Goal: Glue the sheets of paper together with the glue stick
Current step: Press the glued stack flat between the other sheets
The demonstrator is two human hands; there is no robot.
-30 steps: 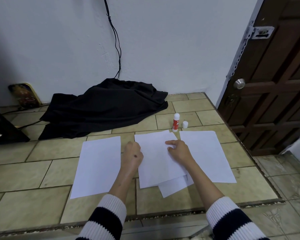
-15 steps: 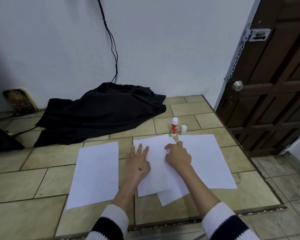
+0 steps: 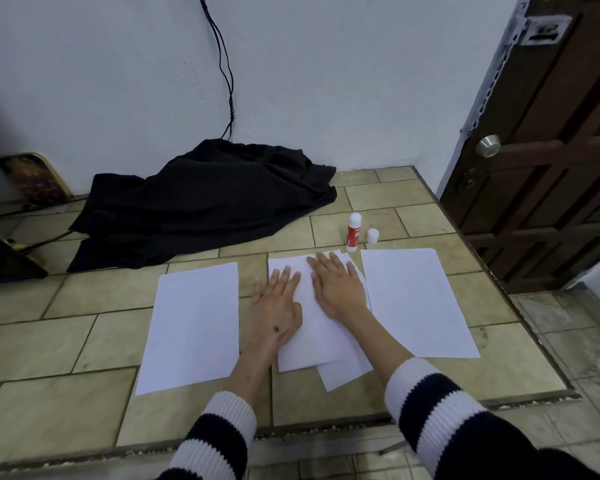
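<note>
Head view: on the tiled platform (image 3: 84, 344), a sheet (image 3: 191, 327) lies left; left hand (image 3: 274, 306) and right hand (image 3: 336, 285), fingers flat, press the middle stack (image 3: 312, 344); another sheet (image 3: 416, 303) lies right. Uncapped glue stick (image 3: 353, 232) and cap (image 3: 372, 235) stand behind, black cloth (image 3: 201, 199) by the wall.

This looks like a room in a home, at a raised platform of beige ceramic tiles (image 3: 378, 195) with dark grout, built into the corner of a plain whitewashed wall (image 3: 326, 81). Beside its right edge stands a dark brown panelled wooden door (image 3: 551, 161) with a round silver knob (image 3: 488, 146). A crumpled black cloth (image 3: 205, 202) lies near the platform's far edge, under a thin black cable (image 3: 226, 71) hanging down the wall.
</note>
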